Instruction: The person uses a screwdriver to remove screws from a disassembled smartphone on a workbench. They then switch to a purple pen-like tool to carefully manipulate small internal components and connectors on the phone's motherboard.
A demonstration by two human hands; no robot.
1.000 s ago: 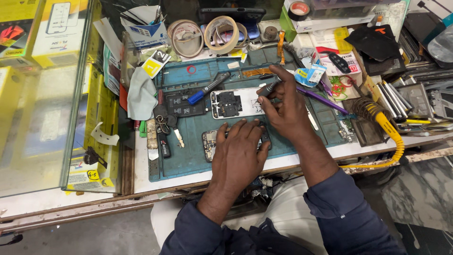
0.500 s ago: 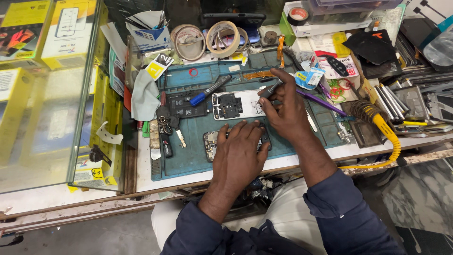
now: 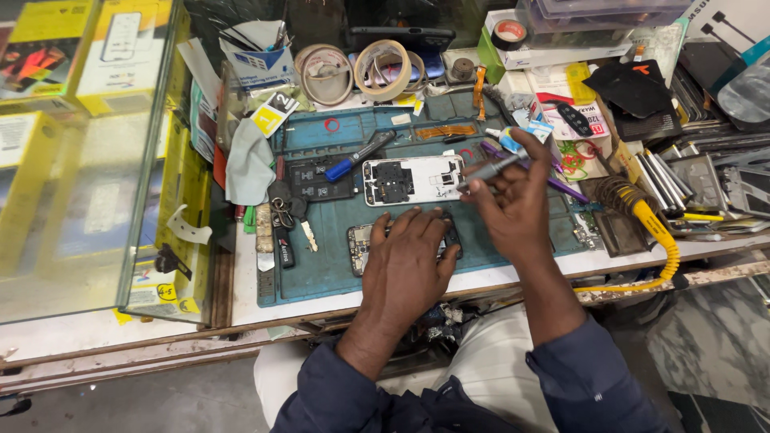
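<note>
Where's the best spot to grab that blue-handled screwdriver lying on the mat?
Probably the blue handle of the screwdriver, from above. It lies flat and slanted on the mat, its thicker lower-left end clear of the opened white phone. Pinch across the handle; the thin dark tip end offers less to hold.

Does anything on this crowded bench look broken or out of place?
Yes: a white phone lies on the teal mat with its back off, inner parts bare. The left hand covers a second opened phone; the right hand holds a grey tool.

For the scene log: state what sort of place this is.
Probably a phone repair bench: an opened phone on a teal work mat, a slim tool in the right hand, tape rolls behind.
</note>
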